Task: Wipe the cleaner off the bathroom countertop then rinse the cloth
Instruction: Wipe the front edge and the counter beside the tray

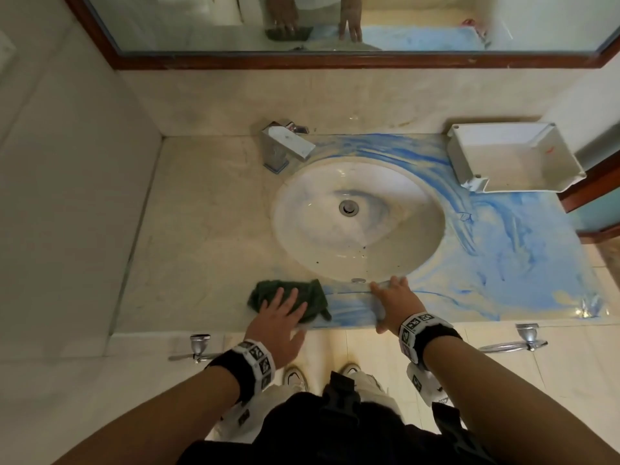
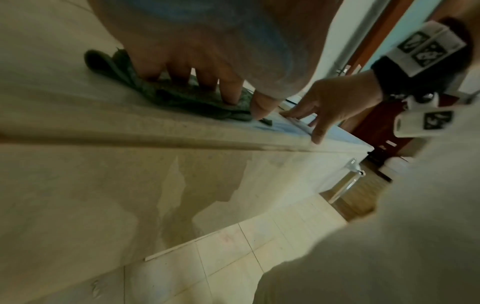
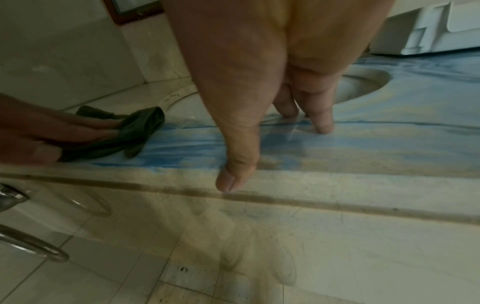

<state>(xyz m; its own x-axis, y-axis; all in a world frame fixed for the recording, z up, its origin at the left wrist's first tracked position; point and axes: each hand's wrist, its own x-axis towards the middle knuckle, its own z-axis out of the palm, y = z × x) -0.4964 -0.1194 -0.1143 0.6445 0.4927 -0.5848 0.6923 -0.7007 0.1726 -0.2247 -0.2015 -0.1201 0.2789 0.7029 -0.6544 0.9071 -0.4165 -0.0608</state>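
Note:
A dark green cloth [image 1: 295, 297] [image 2: 182, 98] [image 3: 130, 133] lies bunched on the beige countertop [image 1: 208, 229] near its front edge, left of the basin. My left hand [image 1: 281, 313] [image 2: 207, 82] presses flat on it with straight, spread fingers. Blue cleaner [image 1: 503, 256] [image 3: 182, 144] streaks the counter from the cloth rightward and around the oval sink [image 1: 359, 219]. My right hand [image 1: 392, 297] [image 3: 259, 123] rests flat on the wet blue counter at the sink's front rim, fingers straight, thumb at the counter's edge.
A chrome faucet [image 1: 288, 142] stands at the sink's back left. A white plastic tray [image 1: 513, 159] sits at the back right corner. A mirror [image 1: 335, 25] runs along the wall. Chrome towel rings [image 1: 516, 340] hang below the counter front.

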